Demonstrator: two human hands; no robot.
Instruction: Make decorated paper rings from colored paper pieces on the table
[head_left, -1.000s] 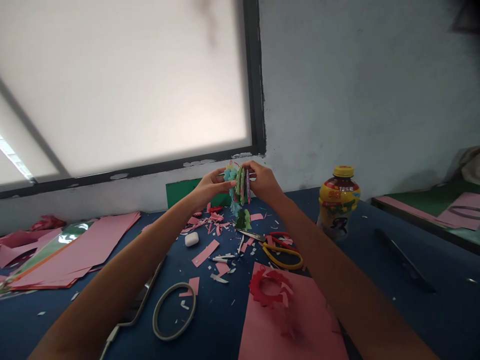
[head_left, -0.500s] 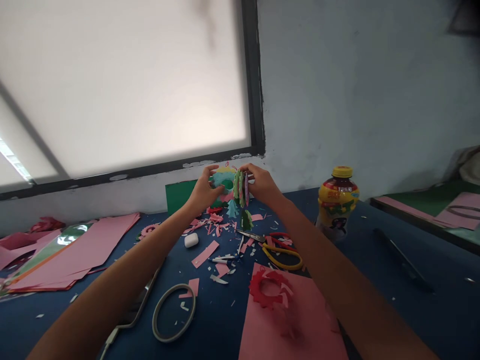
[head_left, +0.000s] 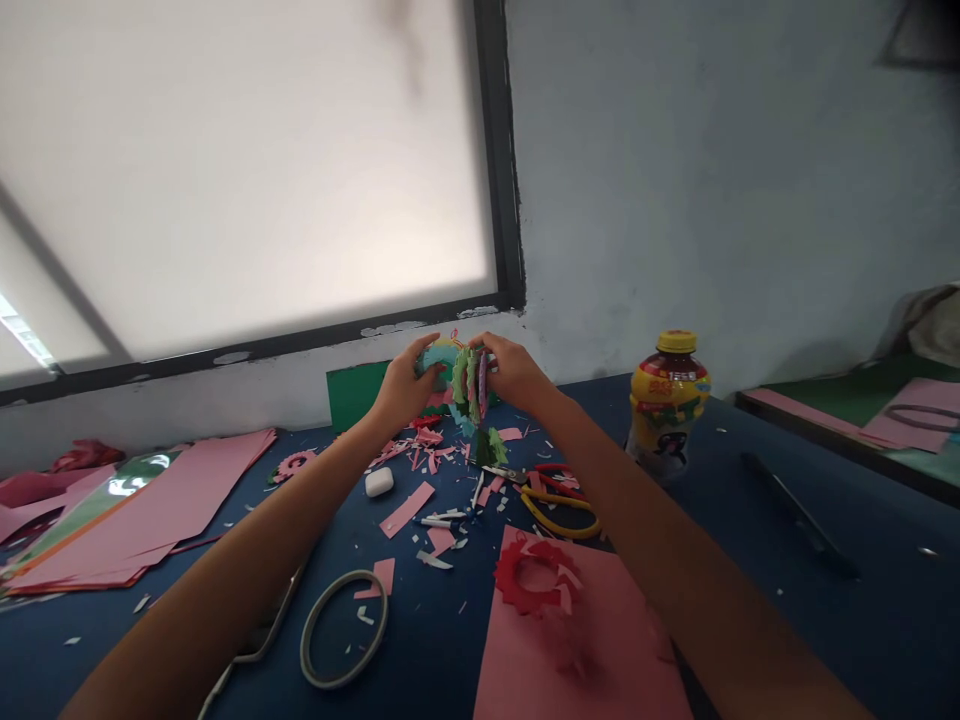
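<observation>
Both arms stretch far out over a dark blue table. My left hand and my right hand pinch between them a layered paper ornament of green, teal and pink cut-outs, held upright above the table near the wall. The left fingers grip a teal and yellow round layer; the right fingers close on the green and pink layers. Small paper trees hang from the ornament's underside.
Yellow and red scissors lie below the hands among pink scraps. A pink sheet carries a red paper wreath. A yellow-capped bottle stands right. Pink sheets, a white eraser and a grey ring lie left.
The left hand has pulled the teal layer leftward, fanning the ornament open, then brought it closer again. Both hands have sunk slightly; the view has shifted a little.
</observation>
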